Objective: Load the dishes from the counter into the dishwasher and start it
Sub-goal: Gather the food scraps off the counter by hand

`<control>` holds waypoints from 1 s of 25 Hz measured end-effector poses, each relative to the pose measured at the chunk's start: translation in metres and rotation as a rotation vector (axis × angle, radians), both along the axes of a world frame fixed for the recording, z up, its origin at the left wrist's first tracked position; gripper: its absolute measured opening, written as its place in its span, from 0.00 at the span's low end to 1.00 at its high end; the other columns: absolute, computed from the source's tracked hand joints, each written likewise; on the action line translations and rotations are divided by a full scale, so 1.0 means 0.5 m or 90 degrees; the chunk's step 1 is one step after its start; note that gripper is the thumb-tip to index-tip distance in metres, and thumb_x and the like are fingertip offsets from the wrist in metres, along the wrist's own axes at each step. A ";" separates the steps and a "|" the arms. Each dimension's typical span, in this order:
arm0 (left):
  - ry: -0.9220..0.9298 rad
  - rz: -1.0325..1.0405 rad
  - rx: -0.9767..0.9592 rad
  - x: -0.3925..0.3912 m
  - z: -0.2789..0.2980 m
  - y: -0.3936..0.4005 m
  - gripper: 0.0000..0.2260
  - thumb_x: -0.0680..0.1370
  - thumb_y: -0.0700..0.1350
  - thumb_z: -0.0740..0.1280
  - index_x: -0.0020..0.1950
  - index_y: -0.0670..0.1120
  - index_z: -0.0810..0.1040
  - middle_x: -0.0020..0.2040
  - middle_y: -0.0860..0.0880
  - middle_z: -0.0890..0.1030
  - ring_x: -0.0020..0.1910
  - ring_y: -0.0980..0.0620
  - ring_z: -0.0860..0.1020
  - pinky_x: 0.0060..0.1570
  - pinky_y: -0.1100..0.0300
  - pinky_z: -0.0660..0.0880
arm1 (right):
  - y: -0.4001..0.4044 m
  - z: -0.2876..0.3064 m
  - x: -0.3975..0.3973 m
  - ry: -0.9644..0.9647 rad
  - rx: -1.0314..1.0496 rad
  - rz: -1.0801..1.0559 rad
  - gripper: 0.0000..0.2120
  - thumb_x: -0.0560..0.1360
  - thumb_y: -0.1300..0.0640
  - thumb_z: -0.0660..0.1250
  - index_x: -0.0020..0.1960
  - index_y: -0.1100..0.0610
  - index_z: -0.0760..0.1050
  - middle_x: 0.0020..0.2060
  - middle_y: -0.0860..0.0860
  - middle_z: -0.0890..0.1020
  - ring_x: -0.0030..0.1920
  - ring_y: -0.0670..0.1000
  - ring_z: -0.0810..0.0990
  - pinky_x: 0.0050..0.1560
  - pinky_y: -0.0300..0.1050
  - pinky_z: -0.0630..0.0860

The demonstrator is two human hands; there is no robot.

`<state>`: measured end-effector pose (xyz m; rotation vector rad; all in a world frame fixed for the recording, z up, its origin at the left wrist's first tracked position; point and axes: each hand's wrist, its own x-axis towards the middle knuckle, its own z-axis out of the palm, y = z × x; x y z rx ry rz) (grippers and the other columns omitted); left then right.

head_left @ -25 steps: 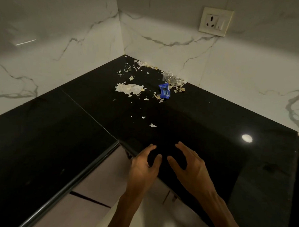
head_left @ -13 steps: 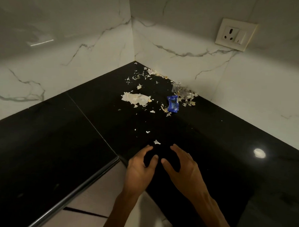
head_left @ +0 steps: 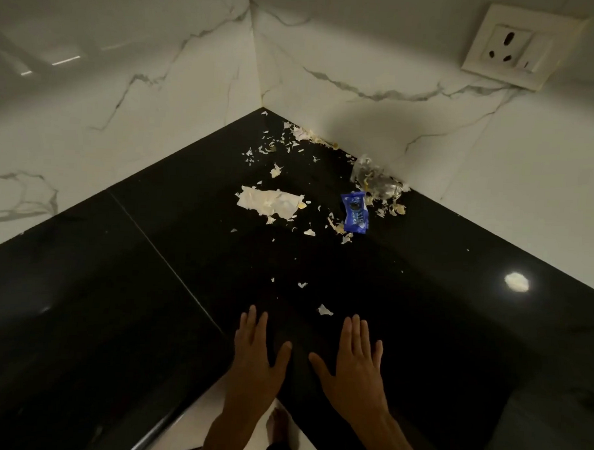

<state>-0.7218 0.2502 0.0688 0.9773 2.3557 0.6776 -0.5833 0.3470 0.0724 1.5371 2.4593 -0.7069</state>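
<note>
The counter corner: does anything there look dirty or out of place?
Yes. Pale torn scraps are scattered on the black counter toward the corner, with a crumpled white tissue, a blue snack wrapper and crumpled clear plastic by the wall. No dishes are visible.

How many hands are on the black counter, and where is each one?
2. The left hand lies flat with straight fingers near the counter's inner corner edge. The right hand lies flat beside it, apart, just below a small white scrap.
</note>
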 end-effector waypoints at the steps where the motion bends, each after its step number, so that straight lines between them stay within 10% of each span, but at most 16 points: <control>1: 0.034 -0.018 -0.023 -0.015 -0.012 0.010 0.35 0.80 0.62 0.56 0.80 0.49 0.46 0.79 0.52 0.36 0.74 0.56 0.33 0.72 0.55 0.38 | -0.002 -0.013 -0.020 0.002 0.053 0.001 0.43 0.77 0.29 0.48 0.77 0.59 0.41 0.78 0.57 0.45 0.77 0.56 0.41 0.75 0.57 0.33; 5: 0.181 -0.067 -0.061 -0.095 -0.054 0.068 0.42 0.73 0.72 0.39 0.79 0.48 0.38 0.78 0.49 0.34 0.76 0.52 0.33 0.72 0.56 0.32 | 0.030 -0.048 -0.122 0.010 0.101 0.004 0.42 0.77 0.30 0.46 0.74 0.62 0.62 0.74 0.60 0.65 0.75 0.60 0.62 0.72 0.63 0.48; 16: 0.322 -0.163 -0.052 -0.286 -0.069 0.334 0.34 0.78 0.61 0.31 0.79 0.44 0.41 0.80 0.45 0.41 0.78 0.49 0.38 0.74 0.53 0.35 | 0.263 -0.061 -0.349 -0.032 0.178 -0.026 0.37 0.77 0.35 0.31 0.77 0.57 0.33 0.78 0.54 0.36 0.77 0.54 0.33 0.75 0.62 0.34; 25: 0.239 -0.093 0.146 -0.322 -0.059 0.309 0.31 0.81 0.58 0.54 0.80 0.44 0.51 0.80 0.45 0.44 0.79 0.50 0.41 0.76 0.50 0.44 | 0.248 -0.059 -0.336 0.107 0.216 0.006 0.35 0.80 0.35 0.41 0.79 0.56 0.40 0.79 0.53 0.41 0.78 0.51 0.37 0.78 0.56 0.40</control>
